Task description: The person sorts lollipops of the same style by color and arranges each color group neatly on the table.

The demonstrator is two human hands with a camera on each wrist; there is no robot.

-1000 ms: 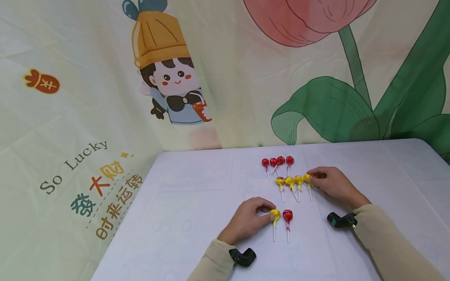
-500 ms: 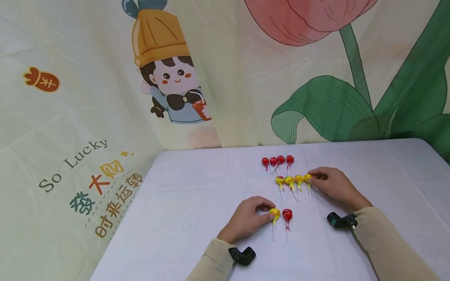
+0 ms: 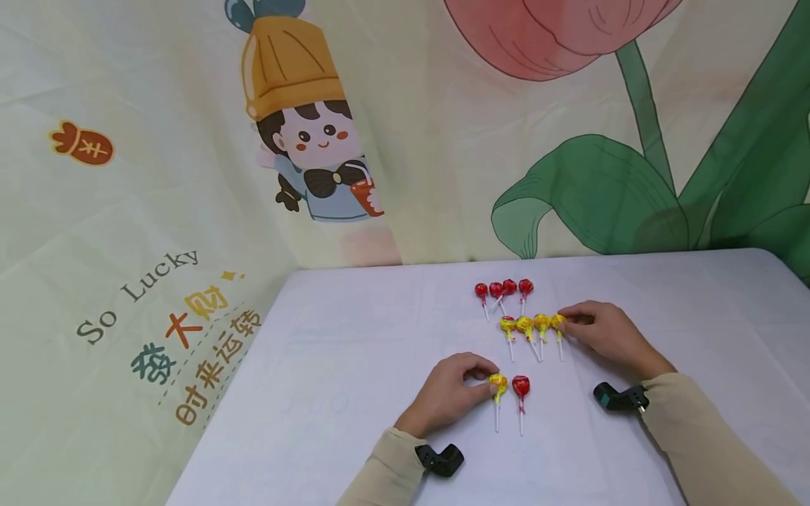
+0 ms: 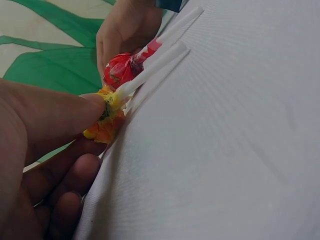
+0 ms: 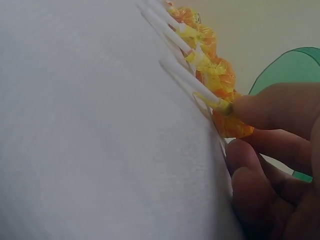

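My left hand (image 3: 451, 393) pinches the wrapped head of a yellow lollipop (image 4: 106, 125) between thumb and fingers, its white stick pointing toward me. Just right of it lies a red lollipop (image 3: 521, 386), untouched. Farther back, my right hand (image 3: 610, 336) pinches the head of another yellow lollipop (image 5: 232, 125), at the right end of a row. Several yellow lollipops (image 3: 524, 325) make up that row, heads side by side. In the right wrist view, my thumb (image 5: 272, 107) presses where the wrapper meets the stick.
Behind the yellow row lies a row of several red lollipops (image 3: 496, 289), two with sticks crossing. A white cloth covers the table (image 3: 354, 330). A printed curtain (image 3: 430, 140) hangs along the far edge. Each wrist wears a black band (image 3: 439, 460).
The whole head view shifts slightly. Both hands keep their grip on the same yellow lollipops, and the rows stay as they were.
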